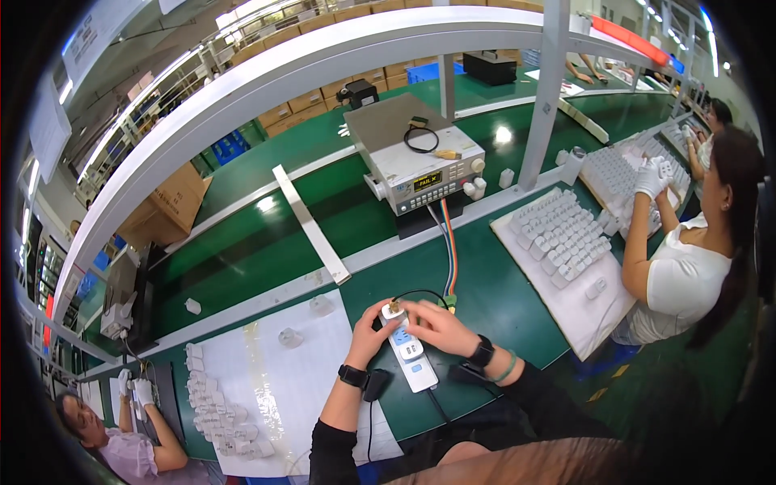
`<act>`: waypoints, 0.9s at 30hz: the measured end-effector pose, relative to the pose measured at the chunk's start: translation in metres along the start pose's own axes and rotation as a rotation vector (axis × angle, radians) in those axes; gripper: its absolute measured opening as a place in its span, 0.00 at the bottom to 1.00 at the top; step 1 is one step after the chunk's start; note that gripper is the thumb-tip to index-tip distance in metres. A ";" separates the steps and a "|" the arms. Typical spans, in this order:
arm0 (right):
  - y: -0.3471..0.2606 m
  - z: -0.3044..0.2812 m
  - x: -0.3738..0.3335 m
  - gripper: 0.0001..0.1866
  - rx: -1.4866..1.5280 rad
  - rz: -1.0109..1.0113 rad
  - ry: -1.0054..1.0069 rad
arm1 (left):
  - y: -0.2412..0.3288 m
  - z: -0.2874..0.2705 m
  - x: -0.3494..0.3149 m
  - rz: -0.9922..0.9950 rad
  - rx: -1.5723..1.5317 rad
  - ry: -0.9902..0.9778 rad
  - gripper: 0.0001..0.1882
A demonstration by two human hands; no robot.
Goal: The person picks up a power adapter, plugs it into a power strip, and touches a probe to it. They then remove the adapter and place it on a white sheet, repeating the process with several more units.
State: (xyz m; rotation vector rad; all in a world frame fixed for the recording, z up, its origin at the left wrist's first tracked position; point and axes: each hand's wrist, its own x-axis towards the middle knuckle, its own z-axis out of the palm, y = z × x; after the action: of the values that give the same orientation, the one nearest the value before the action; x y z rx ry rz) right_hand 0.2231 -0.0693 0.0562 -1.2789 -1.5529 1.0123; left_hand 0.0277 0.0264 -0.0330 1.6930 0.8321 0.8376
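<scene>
A white power strip [417,373] lies lengthwise on the green bench in front of me. At its far end is a small white power adapter [394,311] with a gold-coloured plug in its top. My left hand [369,333] is closed around the adapter's left side, thumb and fingers bent. From the right, my right hand [443,327] curls its fingers against the same adapter; its fingertips are partly hidden. A thin black cable runs from the plug to a small green connector board [450,301], where coloured wires [449,259] lead up to a grey test instrument [416,153].
White adapters [214,408] stand in rows on a white sheet [311,368] at left. More adapters [558,234] fill a board [570,311] at right. Co-workers in white gloves sit at right [695,267] and lower left [121,444]. A metal post [546,105] rises behind.
</scene>
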 end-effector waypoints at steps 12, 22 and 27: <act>0.031 -0.156 0.082 0.25 -0.650 -0.314 0.590 | 0.007 0.000 -0.001 -0.019 0.016 -0.014 0.27; 0.038 -0.154 0.101 0.36 -0.795 -0.214 0.585 | 0.001 0.001 0.000 -0.021 -0.053 0.005 0.26; 0.022 -0.143 0.091 0.32 -0.802 -0.233 0.634 | 0.000 0.002 0.001 -0.041 -0.084 0.000 0.26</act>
State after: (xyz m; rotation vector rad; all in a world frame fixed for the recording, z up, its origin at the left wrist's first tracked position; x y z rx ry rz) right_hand 0.3558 0.0326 0.0895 -1.6672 -1.5639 -0.2278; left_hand 0.0296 0.0265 -0.0335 1.5978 0.8181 0.8334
